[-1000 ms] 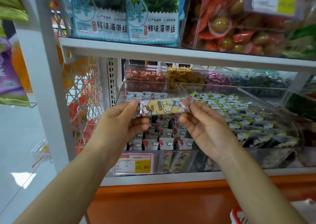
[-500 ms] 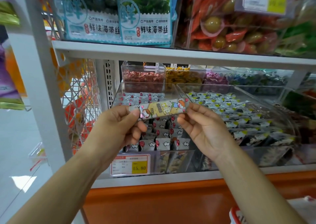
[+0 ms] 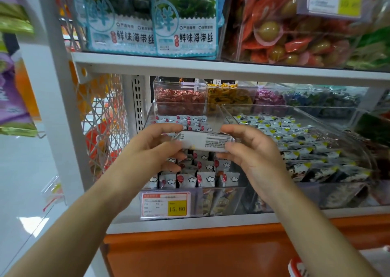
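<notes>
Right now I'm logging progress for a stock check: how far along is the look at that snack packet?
Done: the snack packet is out, held above the clear bin of cloud-print packets. In hand: the left hand and right hand pinch its ends, white printed back toward the camera, seemingly for reading. Left: putting it back or taking it; neither has begun.

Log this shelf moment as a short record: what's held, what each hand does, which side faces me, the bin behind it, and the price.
held item: snack packet, roughly level
left hand: pinches the packet's left end
right hand: pinches its right end
side facing camera: white, with small print
bin behind: clear bin of cloud-print packets
price tag: 15.80
</notes>
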Motion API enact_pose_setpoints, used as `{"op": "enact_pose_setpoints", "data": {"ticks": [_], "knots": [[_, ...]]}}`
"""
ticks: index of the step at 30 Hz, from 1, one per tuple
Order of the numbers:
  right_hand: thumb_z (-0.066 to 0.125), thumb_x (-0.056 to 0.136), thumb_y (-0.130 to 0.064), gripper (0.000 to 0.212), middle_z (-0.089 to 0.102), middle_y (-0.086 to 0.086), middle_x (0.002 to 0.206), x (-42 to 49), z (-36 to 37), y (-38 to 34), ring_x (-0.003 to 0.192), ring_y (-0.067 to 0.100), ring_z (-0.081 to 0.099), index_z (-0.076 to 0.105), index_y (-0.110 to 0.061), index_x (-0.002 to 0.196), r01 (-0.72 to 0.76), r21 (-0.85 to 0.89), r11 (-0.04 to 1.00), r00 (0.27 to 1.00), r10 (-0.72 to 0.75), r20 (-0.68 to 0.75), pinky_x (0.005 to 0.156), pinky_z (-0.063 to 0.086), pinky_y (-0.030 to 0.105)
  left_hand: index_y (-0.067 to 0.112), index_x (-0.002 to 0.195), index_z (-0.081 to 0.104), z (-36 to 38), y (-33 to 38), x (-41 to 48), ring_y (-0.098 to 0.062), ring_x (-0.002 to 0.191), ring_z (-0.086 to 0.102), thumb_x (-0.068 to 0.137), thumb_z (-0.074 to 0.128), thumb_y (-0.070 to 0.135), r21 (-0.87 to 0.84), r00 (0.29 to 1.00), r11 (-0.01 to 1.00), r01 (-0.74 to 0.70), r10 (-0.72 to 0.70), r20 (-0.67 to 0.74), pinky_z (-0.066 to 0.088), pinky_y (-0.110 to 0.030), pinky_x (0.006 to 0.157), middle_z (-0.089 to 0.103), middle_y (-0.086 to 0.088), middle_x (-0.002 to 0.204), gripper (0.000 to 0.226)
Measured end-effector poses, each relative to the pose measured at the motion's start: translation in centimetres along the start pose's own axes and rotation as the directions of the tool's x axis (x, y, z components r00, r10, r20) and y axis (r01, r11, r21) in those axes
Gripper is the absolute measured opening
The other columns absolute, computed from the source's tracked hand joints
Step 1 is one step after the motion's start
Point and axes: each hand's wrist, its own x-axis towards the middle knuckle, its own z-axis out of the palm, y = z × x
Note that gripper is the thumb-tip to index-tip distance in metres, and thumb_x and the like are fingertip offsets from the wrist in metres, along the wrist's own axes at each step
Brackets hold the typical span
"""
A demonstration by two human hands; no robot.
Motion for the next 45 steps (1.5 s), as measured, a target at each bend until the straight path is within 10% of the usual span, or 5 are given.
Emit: {"op": "enact_pose_setpoints", "data": {"ticks": [8, 17, 28, 32, 45], "knots": [[0.069, 0.081, -0.022, 0.011, 0.072, -0.008, 0.09, -0.4, 0.5, 0.0, 0.088, 0.01, 0.067, 0.073, -0.026, 0.091, 0.061, -0.145, 0.988, 0.998, -0.06, 0.007, 0.078, 0.053, 0.028, 0.024, 0.105, 0.067, -0.2, 0.1, -0.1, -0.006, 0.067, 0.067, 0.085, 0.06, 0.021, 0.204, 0.996, 0.976, -0.07, 0.081, -0.046, 0.05, -0.01, 0.059, 0.071, 0.01, 0.08, 0.022], [0.064, 0.085, -0.023, 0.018, 0.061, 0.015, 0.069, -0.4, 1.0, 0.0, 0.069, 0.029, 0.057, 0.068, -0.014, 0.07, 0.174, -0.263, 0.949, 0.979, -0.195, -0.058, 0.058, 0.048, 0.029, 0.034, 0.09, 0.066, -0.3, 0.3, -0.3, -0.005, 0.065, 0.063, 0.081, 0.064, 0.03, 0.372, 0.989, 0.918, -0.14, 0.148, 0.005, 0.049, -0.011, 0.055, 0.069, 0.006, 0.078, 0.01], [0.065, 0.085, -0.018, 0.013, 0.067, -0.007, 0.067, -0.7, 1.2, -0.5, 0.062, 0.0, 0.059, 0.07, -0.021, 0.073, 0.245, -0.324, 0.914, 0.969, -0.241, 0.052, 0.059, 0.044, 0.01, 0.016, 0.067, 0.066, -0.9, 0.8, 0.0, -0.018, 0.06, 0.061, 0.077, 0.063, 0.044, 0.512, 0.988, 0.846, -0.149, 0.151, 0.038, 0.053, -0.029, 0.056, 0.066, -0.005, 0.069, 0.03], [0.066, 0.084, -0.018, 0.01, 0.069, -0.006, 0.073, -0.8, 1.4, -0.5, 0.067, 0.004, 0.063, 0.071, -0.021, 0.076, 0.227, -0.309, 0.923, 0.974, -0.214, 0.075, 0.061, 0.048, 0.013, 0.007, 0.056, 0.059, -1.4, 0.9, 0.0, -0.011, 0.042, 0.053, 0.083, 0.061, 0.035, 0.506, 0.983, 0.844, -0.178, 0.181, 0.044, 0.041, -0.01, 0.044, 0.059, 0.0, 0.051, 0.039], [0.065, 0.086, -0.016, 0.019, 0.068, 0.014, 0.07, -0.5, 1.2, -0.5, 0.066, 0.027, 0.068, 0.071, -0.004, 0.072, 0.103, -0.207, 0.973, 0.994, -0.107, -0.009, 0.051, 0.055, 0.03, 0.034, 0.093, 0.059, -0.7, 0.1, 0.0, -0.009, 0.069, 0.067, 0.069, 0.062, 0.047, 0.457, 0.99, 0.88, -0.131, 0.092, 0.107, 0.056, -0.02, 0.06, 0.066, 0.004, 0.09, 0.028]]}}
